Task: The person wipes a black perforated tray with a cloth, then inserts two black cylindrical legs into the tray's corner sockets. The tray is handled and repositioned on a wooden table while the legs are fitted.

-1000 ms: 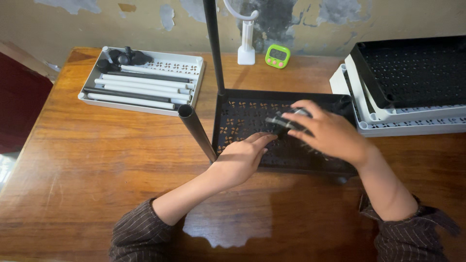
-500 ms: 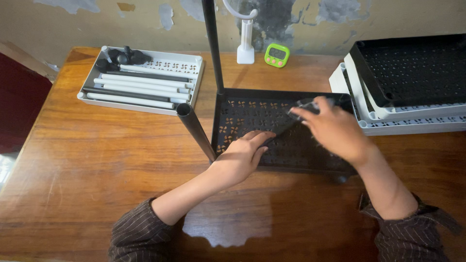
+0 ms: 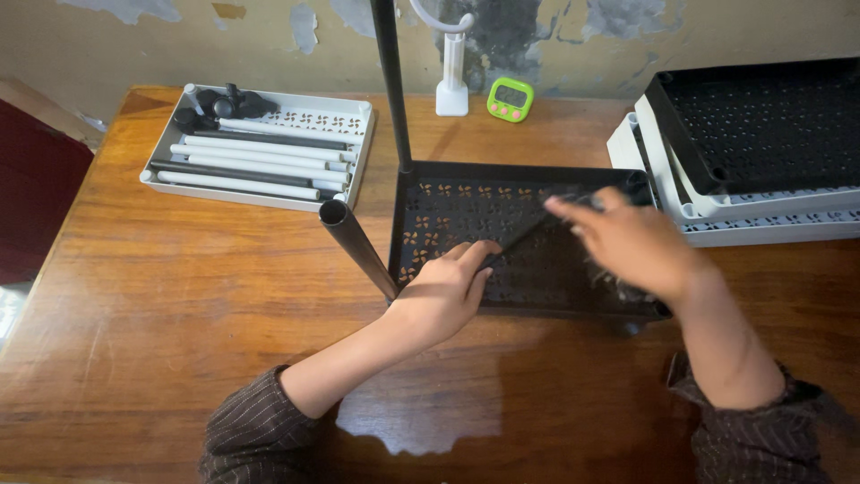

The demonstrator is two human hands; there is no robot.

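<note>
I see the black perforated tray [image 3: 537, 260] lying flat on the wooden table [image 3: 179, 305], dead ahead of me at twelve o'clock, its long axis running nine to three. A thin dark rod [image 3: 524, 235] slants across it from the seven o'clock side up toward one o'clock. My left hand [image 3: 443, 291] rests on the tray's near left part, fingers loosely curled by the rod's lower end; I cannot tell whether it grips it. My right hand [image 3: 632, 242] hovers over the tray's right half, blurred, fingers spread near the rod's upper end, so it is the nearer one to that end. Two black tubes [image 3: 356, 246] stand up from the tray's left corners.

Outward, at ten o'clock, a white tray [image 3: 358, 121] holds white and black tubes plus black knobs. At two o'clock, more trays are stacked [image 3: 761, 179], black atop white, nothing in the top one that I can see. A green timer [image 3: 510, 99] sits at twelve, just beside a white stand [image 3: 452, 81].
</note>
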